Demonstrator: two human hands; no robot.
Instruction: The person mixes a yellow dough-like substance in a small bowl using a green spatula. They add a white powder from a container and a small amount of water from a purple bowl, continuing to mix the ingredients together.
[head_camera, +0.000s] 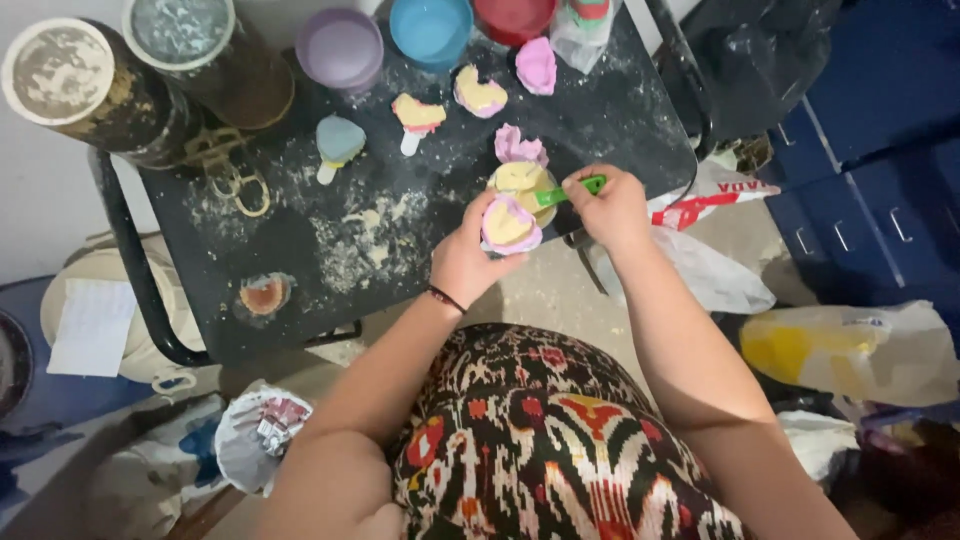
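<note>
1. Now we see the left hand (462, 262) closed in a grip around a pink heart-shaped mould (509, 224) at the desk's (300, 250) near edge.
2. Our right hand (612, 208) pinches a green spatula (567, 191) over a small cup (524, 184).
3. Bare desk lies left; a white bag (700, 262) with a red stripe hangs off the right corner.

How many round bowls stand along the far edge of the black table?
3: a purple bowl, a blue bowl right of it, then a red bowl, partly cut off; more may lie beyond view.
</note>
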